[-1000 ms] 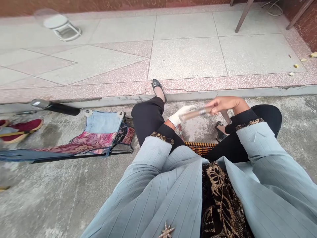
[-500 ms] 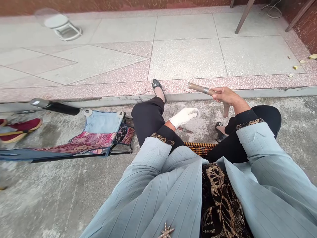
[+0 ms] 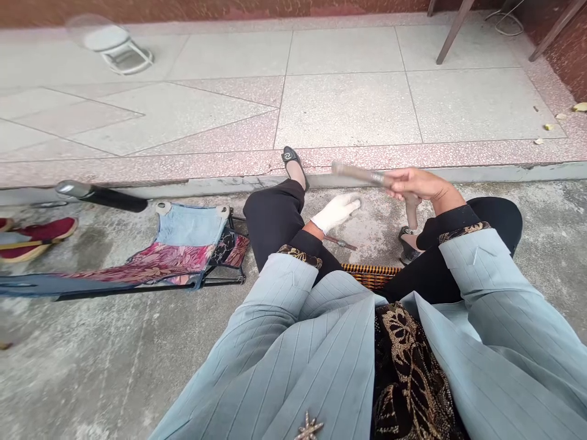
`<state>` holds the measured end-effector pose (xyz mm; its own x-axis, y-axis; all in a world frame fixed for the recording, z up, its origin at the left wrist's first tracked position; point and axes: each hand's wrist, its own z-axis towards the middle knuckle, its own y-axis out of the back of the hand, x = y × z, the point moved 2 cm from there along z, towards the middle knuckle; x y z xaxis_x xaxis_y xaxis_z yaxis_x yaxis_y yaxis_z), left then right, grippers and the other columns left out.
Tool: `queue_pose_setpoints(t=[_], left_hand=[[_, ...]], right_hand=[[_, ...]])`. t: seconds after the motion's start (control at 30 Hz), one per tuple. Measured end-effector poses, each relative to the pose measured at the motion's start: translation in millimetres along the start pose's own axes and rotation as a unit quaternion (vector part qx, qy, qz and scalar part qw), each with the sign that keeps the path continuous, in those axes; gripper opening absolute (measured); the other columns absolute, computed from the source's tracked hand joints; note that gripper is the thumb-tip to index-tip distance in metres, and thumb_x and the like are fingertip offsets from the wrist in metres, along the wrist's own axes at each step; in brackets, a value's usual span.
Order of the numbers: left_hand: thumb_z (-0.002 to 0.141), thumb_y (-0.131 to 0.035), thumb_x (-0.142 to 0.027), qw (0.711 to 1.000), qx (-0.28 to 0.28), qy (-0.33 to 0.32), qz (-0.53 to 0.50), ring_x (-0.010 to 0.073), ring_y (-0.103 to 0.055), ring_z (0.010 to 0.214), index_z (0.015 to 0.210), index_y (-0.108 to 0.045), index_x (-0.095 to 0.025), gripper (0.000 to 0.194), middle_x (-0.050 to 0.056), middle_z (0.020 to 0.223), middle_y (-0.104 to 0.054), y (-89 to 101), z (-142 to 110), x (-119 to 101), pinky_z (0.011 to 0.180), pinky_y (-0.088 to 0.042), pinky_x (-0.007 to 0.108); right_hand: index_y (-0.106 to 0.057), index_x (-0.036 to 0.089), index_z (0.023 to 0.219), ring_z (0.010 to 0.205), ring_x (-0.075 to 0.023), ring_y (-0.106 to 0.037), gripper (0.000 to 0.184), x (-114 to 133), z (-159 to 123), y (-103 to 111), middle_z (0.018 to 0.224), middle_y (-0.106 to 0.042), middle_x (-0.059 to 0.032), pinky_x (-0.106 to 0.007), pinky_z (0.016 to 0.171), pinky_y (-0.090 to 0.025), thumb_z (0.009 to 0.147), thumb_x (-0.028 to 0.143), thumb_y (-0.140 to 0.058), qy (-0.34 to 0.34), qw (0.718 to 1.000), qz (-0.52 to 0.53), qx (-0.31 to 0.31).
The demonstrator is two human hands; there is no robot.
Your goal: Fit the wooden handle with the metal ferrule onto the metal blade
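In the head view, my right hand (image 3: pixel 415 183) is closed around a brown wooden stick (image 3: pixel 358 174) with wire wound about its middle. Its far end points left and is blurred by motion. Another wooden length (image 3: pixel 411 212) hangs below the same hand; whether the two are joined is hidden by my fingers. My left hand (image 3: pixel 334 212), in a white glove, is closed below the stick and apart from it. A small greyish round thing shows at its fingertips, too blurred to name. Under my left hand a thin reddish stick with a metal band (image 3: pixel 342 243) lies low.
A woven basket-like edge (image 3: pixel 371 275) shows between my legs. To the left are a low folding fabric chair (image 3: pixel 183 244), a black cylinder with a metallic end (image 3: pixel 105 197) and red shoes (image 3: pixel 50 232). A raised tiled step (image 3: pixel 348 110) runs ahead, with a white stool (image 3: pixel 121 46) on it.
My right hand has shifted slightly down, and the stick's far end has swung left and down. My left hand has moved slightly left and up.
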<state>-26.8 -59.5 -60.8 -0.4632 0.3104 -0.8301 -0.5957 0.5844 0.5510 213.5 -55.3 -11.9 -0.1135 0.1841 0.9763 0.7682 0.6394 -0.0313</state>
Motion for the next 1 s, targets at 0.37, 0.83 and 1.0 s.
queue_pose_setpoints(t=[0.37,0.83,1.0], left_hand=[[0.088,-0.043,-0.035,0.998,0.027,-0.035,0.044,0.0148,-0.054,0.073,0.084,-0.061,-0.015,0.027,0.002,0.076,-0.062,2.5,-5,2,0.073,-0.042,0.027],[0.088,-0.048,-0.031,1.0,-0.028,-0.002,0.006,0.0156,-0.055,0.07,0.083,-0.062,-0.015,0.022,0.002,0.072,-0.059,0.7,5,14,0.072,-0.047,0.028],[0.091,-0.044,-0.038,0.999,0.04,-0.001,0.008,0.0138,-0.051,0.069,0.083,-0.058,-0.015,0.029,0.002,0.075,-0.058,-14.3,2,18,0.069,-0.045,0.026]], right_hand=[[-0.07,0.017,0.126,0.062,-0.0144,-0.057,0.042,-31,12,32,0.072,-0.066,-0.0021,-0.026,0.064,-0.044,0.085,0.026,-0.065,-0.187,0.881,-0.317,-0.297],[-0.061,0.015,0.137,0.063,-0.0103,-0.051,0.067,0,-6,-3,0.076,-0.065,-0.0001,-0.025,0.062,-0.044,0.077,0.041,-0.075,-0.006,0.998,-0.063,0.018],[-0.062,0.013,0.136,0.055,-0.0108,-0.048,0.06,-15,2,19,0.065,-0.06,0.0009,-0.024,0.054,-0.042,0.078,0.027,-0.07,-0.063,0.961,-0.099,-0.251]])
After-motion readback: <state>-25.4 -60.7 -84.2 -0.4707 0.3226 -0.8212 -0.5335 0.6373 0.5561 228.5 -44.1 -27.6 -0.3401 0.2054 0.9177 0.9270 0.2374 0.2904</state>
